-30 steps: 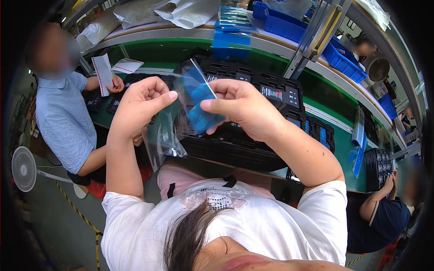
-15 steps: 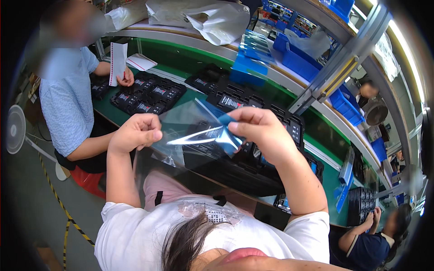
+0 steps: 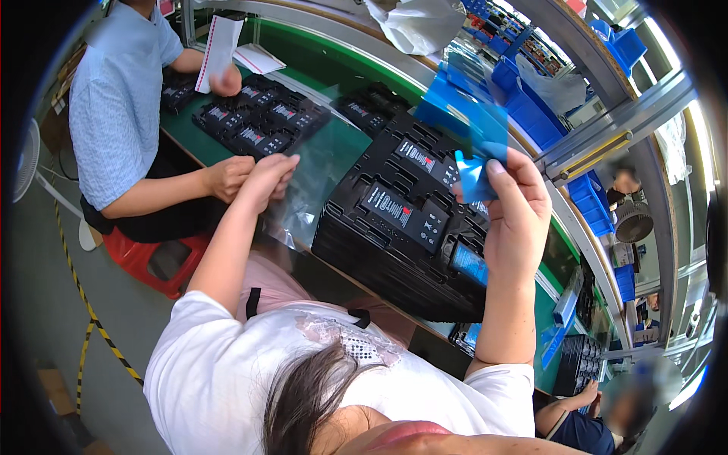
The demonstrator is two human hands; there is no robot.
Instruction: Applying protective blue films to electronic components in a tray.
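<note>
Blue translucent plastic film | held above stacked black moulded plastic trays | right hand: grip pinching it, thumb against fingers | left hand: grip pinching clear thin plastic sheet over green desk

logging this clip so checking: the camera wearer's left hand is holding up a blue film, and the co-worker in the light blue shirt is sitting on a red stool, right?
Wrong hand: the head view shows the blue film in the wearer's right hand. The co-worker is indeed on a red stool.
</note>
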